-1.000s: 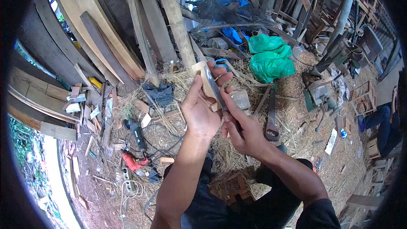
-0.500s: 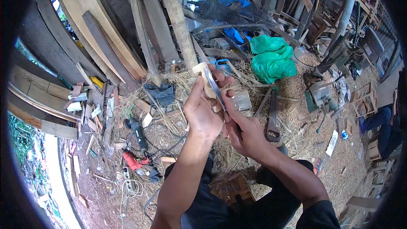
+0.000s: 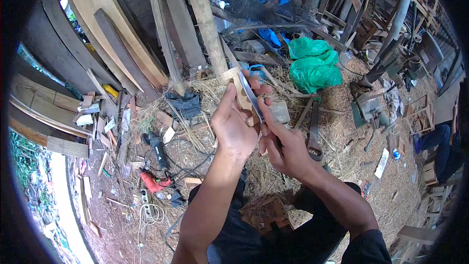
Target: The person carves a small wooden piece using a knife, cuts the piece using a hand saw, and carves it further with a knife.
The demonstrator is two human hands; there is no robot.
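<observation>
My left hand (image 3: 235, 124) is closed around a small pale piece of wood (image 3: 233, 76), its thumb along the left side and its fingertips showing past the right. In my right hand (image 3: 285, 149) is a knife (image 3: 250, 93), gripped low with the index finger stretched along the blade. The shiny blade points up and away from me and lies against the right side of the wood. Most of the knife's handle is hidden inside my right hand. Both hands are held close together above my knees.
A handsaw (image 3: 314, 134) and a green plastic bag (image 3: 315, 66) lie to the right. Down on the left are a red power drill (image 3: 155, 182), an angle grinder (image 3: 157, 149) and a power strip (image 3: 148, 204). Boards (image 3: 112, 24) lean at the back left. A person's leg (image 3: 436, 142) shows far right.
The knife blade has shifted slightly against the wood, and its tip sits a little further right of the wood's top. My left hand has barely moved.
</observation>
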